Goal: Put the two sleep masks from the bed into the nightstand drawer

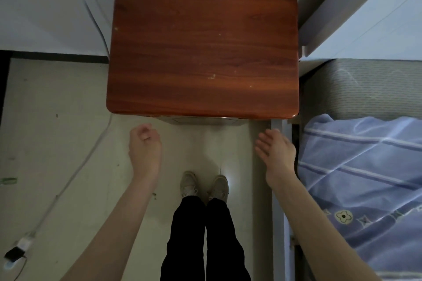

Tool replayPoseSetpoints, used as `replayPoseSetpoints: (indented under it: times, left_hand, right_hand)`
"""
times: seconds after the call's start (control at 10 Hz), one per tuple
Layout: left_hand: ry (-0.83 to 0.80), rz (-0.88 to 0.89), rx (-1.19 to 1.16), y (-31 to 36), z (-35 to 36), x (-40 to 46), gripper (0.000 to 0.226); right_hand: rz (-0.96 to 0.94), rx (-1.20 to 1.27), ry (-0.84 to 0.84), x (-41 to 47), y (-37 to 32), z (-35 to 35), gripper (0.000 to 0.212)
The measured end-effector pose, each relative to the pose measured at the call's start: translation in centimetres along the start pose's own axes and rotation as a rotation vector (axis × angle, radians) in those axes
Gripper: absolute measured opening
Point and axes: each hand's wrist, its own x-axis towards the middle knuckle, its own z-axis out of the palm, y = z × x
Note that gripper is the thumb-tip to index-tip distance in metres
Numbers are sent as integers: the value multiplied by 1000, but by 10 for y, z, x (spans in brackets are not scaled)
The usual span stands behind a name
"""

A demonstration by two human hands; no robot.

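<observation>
While no sleep mask showed anywhere in view: both hands empty in front of the nightstand [203, 41].
Sleep masks: none counted; whereabouts could not be told, neither on the nightstand top nor on the visible bedding.
Nightstand: one, reddish wood, top bare; drawer front barely visible under the near edge, seemingly closed.
Left hand [144, 146]: one, just short of the nightstand's near-left corner, fingers curled loosely inward, pinching nothing.
Right hand [276, 151]: one, just short of the near-right corner, fingers extended and pressed together, holding nothing.
Blue quilt [360, 178]: one, right of the nightstand.
Shoes [204, 186]: two, near side of the nightstand.
White cable [86, 157]: one, left of the nightstand.
Risk: masks possibly buried in quilt folds, one overlooked.
Risk: drawer likely shut; mask strap possibly caught on closing.
Risk: cable underfoot, likely snag when stepping left.
</observation>
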Motion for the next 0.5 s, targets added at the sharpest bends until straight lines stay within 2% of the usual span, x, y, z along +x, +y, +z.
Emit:
replayPoseSetpoints:
  times: [0.1,0.2,0.3,0.4,0.5]
  left_hand:
    - [-6,584,501,6,-2,9,38]
    - [-160,756,901,30,16,35,59]
    - [-308,645,1137,49,32,58,76]
    - [-364,557,1202,52,36,66,81]
    - [-388,531,1242,55,36,63,81]
  right_hand:
    - [-587,-572,101,-3,-10,-3,21]
    - [-1020,-986,79,20,-34,12,38]
    - [-1009,-1346,5,46,-49,30,60]
    - [-930,-1473,-56,59,-47,37,66]
    - [-873,-1237,-105,41,-62,40,64]
